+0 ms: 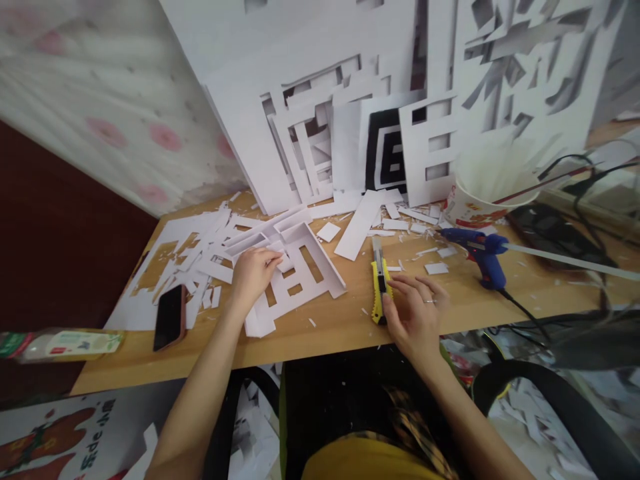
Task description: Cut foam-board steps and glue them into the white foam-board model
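My left hand (254, 275) is closed in a pinch on a small white strip, over the left part of a white cut-out character (320, 280) with raised edges. The character lies on the wooden table. At the right, my right hand (417, 313) has its fingers apart, with fingertips at the side of a yellow utility knife (377, 293) that lies on the table with its blade pointing away from me. A ring shows on one finger.
White scraps (200, 257) and a phone (170, 317) lie left, beside a bottle (75, 343). Cut boards (300, 40) lean at the back. A blue glue gun (483, 253), its cable and a paper bucket (470, 207) stand at the right.
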{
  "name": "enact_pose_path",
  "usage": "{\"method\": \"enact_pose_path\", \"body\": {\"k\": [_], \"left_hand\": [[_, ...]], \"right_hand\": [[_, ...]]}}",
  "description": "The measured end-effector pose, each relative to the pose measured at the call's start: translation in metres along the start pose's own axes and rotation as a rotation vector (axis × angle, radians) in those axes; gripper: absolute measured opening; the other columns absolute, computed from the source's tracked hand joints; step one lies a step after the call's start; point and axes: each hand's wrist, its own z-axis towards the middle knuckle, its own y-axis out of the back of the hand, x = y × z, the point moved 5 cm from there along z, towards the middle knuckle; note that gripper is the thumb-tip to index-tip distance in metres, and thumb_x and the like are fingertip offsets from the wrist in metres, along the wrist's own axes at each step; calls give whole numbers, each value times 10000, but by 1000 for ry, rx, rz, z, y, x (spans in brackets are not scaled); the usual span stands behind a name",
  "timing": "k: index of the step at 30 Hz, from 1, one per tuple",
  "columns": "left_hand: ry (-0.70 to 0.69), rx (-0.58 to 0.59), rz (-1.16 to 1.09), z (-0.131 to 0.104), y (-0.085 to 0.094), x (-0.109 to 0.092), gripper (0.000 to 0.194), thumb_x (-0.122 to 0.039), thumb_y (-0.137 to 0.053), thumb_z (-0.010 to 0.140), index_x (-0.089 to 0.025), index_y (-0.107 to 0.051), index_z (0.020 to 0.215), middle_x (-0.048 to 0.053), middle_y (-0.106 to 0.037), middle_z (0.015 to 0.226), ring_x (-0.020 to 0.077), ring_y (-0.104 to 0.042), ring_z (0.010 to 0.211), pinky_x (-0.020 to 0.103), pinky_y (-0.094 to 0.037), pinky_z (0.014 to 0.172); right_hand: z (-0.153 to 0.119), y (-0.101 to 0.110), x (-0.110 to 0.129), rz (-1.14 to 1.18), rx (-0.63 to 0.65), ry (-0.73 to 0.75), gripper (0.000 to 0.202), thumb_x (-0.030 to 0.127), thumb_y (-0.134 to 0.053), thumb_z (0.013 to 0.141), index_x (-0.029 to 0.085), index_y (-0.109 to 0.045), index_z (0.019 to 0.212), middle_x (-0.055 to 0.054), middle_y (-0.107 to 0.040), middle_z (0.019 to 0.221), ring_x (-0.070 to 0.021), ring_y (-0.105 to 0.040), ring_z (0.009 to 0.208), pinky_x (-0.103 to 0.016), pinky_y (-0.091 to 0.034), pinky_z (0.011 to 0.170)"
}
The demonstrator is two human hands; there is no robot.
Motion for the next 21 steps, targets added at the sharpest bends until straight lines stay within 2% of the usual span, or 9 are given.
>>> {"method": "enact_pose_path", "body": {"k": [2,4,7,9,11,13,16,21], "left_hand": [[35,-26,-41,-2,4,-1,122,-261,-609,853,-212,-718,877,68,-768,940,251,-703,893,410,-534,871],[117,-60,-189,-5,8,1,162,-286,-611,843,-188,-660,963,71,-759,927,228,-718,853,378,-563,817],[260,-68,-588,-11,10,3,469,-335,-684,785,-174,-537,1200,75,-740,976,210,-733,811,367,-591,783],[286,-47,-795,-15,10,1,661,-342,-718,760,-194,-452,1346,96,-715,1105,209,-735,859,385,-599,820],[277,-32,-866,-18,9,0,647,-355,-713,771,-193,-480,1353,107,-701,1156,214,-725,925,390,-597,854],[247,-31,-764,-19,10,2,477,-399,-667,812,-170,-593,1224,102,-725,1093,216,-717,929,382,-595,846],[178,-43,-483,-17,11,6,310,-425,-621,852,-175,-691,1021,92,-755,1031,218,-706,898,374,-577,836],[80,-18,-140,-11,10,0,163,-272,-610,863,-216,-730,959,53,-772,977,215,-696,824,371,-550,821]], "right_hand": [[0,0,0,8,1,-4,236,225,-612,874,235,-629,1110,-85,-693,1137,-294,-543,1136,-532,-373,1035],[0,1,0,5,-8,0,221,231,-607,878,232,-632,1098,-87,-694,1128,-297,-539,1132,-528,-375,1027],[1,1,0,-1,-11,23,200,238,-597,892,224,-619,1090,-90,-694,1117,-294,-551,1115,-517,-382,1012],[1,1,0,-2,-10,39,181,245,-594,901,221,-612,1079,-90,-695,1102,-290,-564,1093,-503,-390,995],[2,0,-1,-4,-12,50,165,256,-590,907,217,-610,1067,-91,-697,1083,-289,-574,1071,-492,-395,977],[2,0,-1,-6,-17,62,158,264,-586,911,216,-608,1060,-91,-698,1078,-289,-579,1062,-488,-392,971],[2,0,-1,-9,-23,63,157,267,-589,905,224,-608,1055,-86,-698,1084,-290,-574,1074,-487,-383,976],[2,1,-1,-13,-33,53,165,260,-594,901,229,-604,1063,-80,-694,1080,-274,-568,1060,-462,-384,972]]}}
